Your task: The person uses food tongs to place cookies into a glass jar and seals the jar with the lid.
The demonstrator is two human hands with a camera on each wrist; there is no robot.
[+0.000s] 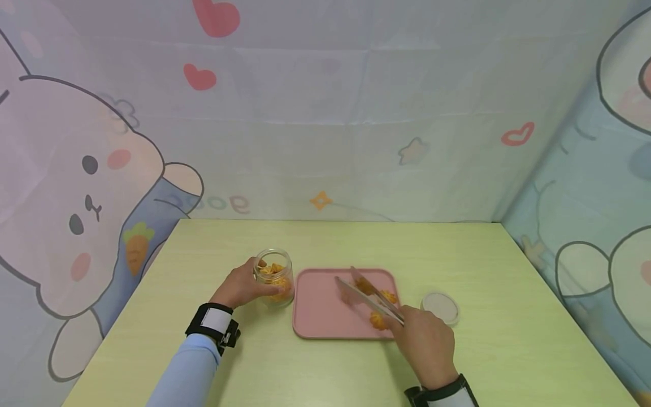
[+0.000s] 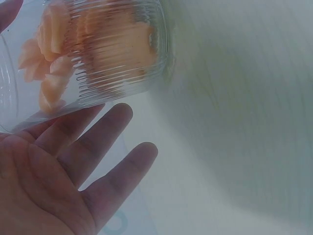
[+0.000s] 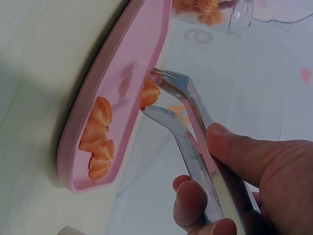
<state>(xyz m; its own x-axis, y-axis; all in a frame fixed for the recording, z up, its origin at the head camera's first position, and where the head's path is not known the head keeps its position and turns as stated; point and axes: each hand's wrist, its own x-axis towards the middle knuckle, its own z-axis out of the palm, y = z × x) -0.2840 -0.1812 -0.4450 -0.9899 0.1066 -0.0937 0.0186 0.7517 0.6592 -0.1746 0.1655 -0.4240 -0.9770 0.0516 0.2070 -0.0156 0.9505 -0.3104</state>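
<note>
A cartoon-printed backdrop (image 1: pixel 315 85) stands behind the pale wooden table (image 1: pixel 508 339). The left hand (image 1: pixel 246 287) grips an open glass jar (image 1: pixel 286 274) holding ruffled orange snacks (image 1: pixel 272 270), left of the pink tray (image 1: pixel 317 308). The right hand (image 1: pixel 427 342) is clamped on metal tongs (image 1: pixel 373 298), well apart from the left. Their tips straddle 1 orange piece (image 3: pixel 150 93); whether they squeeze it, I cannot tell. 2 more pieces (image 3: pixel 96 125) lie on the tray. Uneven pressure could shoot the ridged piece out; squeezing hard might crack it. With some left fingers extended off the glass, the jar could tip if knocked.
</note>
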